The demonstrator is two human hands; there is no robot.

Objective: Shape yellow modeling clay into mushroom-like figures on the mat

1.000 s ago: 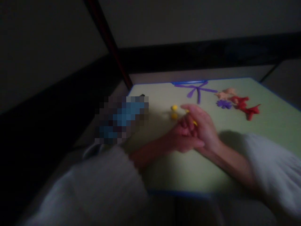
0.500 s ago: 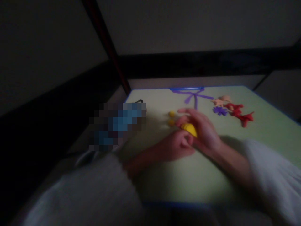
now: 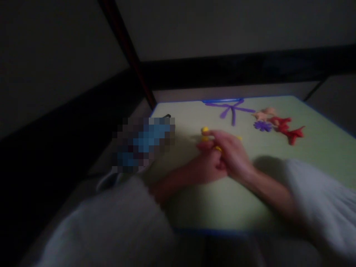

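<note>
My left hand (image 3: 204, 167) and my right hand (image 3: 234, 152) meet above the middle of the table, fingers curled together. A lump of yellow modelling clay (image 3: 218, 148) shows between them, mostly covered by the fingers. Both hands are closed on it. Just beyond my fingertips lie two small yellow balls (image 3: 205, 129), the nearer one partly behind my right fingers. A tiny yellow bit (image 3: 239, 138) peeks out past the back of my right hand. The picture is dim and blurred, so the clay's exact shape is hidden.
On the pale green table (image 3: 189, 115) lie purple strips (image 3: 233, 115), a purple flower shape (image 3: 263, 126), peach pieces (image 3: 263, 114) and red shaped pieces (image 3: 293, 134). A blue bar (image 3: 222, 101) sits at the far edge. A blurred-out blue object (image 3: 150, 137) stands at left.
Half a second ago the hands were a little apart and the ridged yellow lump showed plainly. Now my right hand has come down over it, covering most of it. The view has shifted slightly.
</note>
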